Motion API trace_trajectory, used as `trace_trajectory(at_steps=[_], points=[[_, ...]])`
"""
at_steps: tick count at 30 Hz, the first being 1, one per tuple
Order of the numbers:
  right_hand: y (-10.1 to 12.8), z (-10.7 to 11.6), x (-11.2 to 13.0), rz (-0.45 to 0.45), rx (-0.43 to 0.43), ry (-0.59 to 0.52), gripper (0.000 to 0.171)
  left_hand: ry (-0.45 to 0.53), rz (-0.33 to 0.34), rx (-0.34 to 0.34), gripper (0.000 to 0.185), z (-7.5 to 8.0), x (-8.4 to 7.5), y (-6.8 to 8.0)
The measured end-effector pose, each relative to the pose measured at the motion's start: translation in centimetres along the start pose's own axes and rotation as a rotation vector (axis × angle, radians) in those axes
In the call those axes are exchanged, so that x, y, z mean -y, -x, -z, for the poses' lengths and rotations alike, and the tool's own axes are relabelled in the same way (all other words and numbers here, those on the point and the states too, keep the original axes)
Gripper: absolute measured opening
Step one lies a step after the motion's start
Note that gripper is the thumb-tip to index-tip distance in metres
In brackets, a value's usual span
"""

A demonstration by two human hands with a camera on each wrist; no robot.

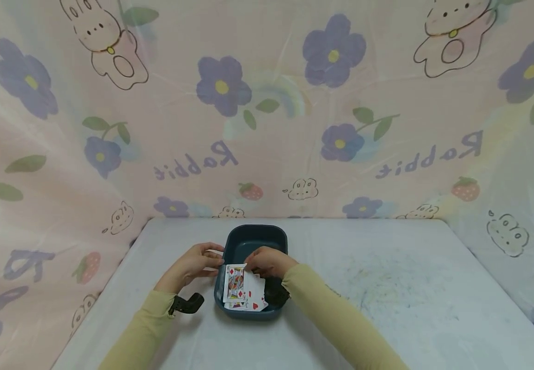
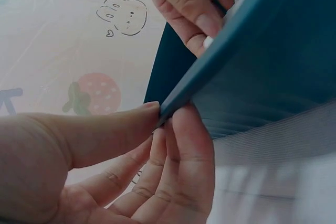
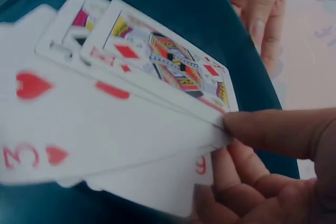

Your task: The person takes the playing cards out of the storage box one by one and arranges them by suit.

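Note:
A dark teal plastic basin [image 1: 254, 231] with rounded corners stands on the table. My left hand [image 1: 197, 264] pinches its left rim between thumb and fingers, as the left wrist view shows close up. Inside the basin, my right hand [image 1: 269, 262] pinches a loose bunch of playing cards [image 3: 105, 135] at one edge, thumb on top and fingers beneath. A king of diamonds [image 3: 173, 59] lies uppermost, partly over a jack [image 3: 63, 48]. The three of hearts [image 3: 37, 114] fans out beside them, and lower cards are mostly hidden.
The white table [image 1: 387, 288] carries dark smudges right of the basin. A patterned curtain [image 1: 276, 128] with rabbits and flowers hangs behind and at the sides. A black wrist device [image 1: 187, 303] sits on the left wrist.

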State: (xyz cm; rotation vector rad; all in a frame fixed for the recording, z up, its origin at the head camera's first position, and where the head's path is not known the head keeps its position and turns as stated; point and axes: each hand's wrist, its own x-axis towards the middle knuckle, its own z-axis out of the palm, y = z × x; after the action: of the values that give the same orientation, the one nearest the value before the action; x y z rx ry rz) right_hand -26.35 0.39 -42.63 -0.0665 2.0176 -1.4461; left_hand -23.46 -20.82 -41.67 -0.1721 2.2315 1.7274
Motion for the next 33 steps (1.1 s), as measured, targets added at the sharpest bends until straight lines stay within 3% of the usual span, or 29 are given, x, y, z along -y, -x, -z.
trace_trajectory(at_steps=[16,24,33], points=[[1.5,1.6,1.6,0.268,-0.231,0.365,0.007,-0.007,-0.006,0.008,0.037,0.1,-0.3,0.2],[2.9,3.3,2.2,0.313,-0.203,0.209,0.008,-0.010,0.008,-0.006,0.037,0.1,0.0,0.0],[5.1,8.0,1.8,0.334,-0.228,0.053,0.018,-0.017,-0.007,-0.014,0.037,0.0,0.2,0.0]])
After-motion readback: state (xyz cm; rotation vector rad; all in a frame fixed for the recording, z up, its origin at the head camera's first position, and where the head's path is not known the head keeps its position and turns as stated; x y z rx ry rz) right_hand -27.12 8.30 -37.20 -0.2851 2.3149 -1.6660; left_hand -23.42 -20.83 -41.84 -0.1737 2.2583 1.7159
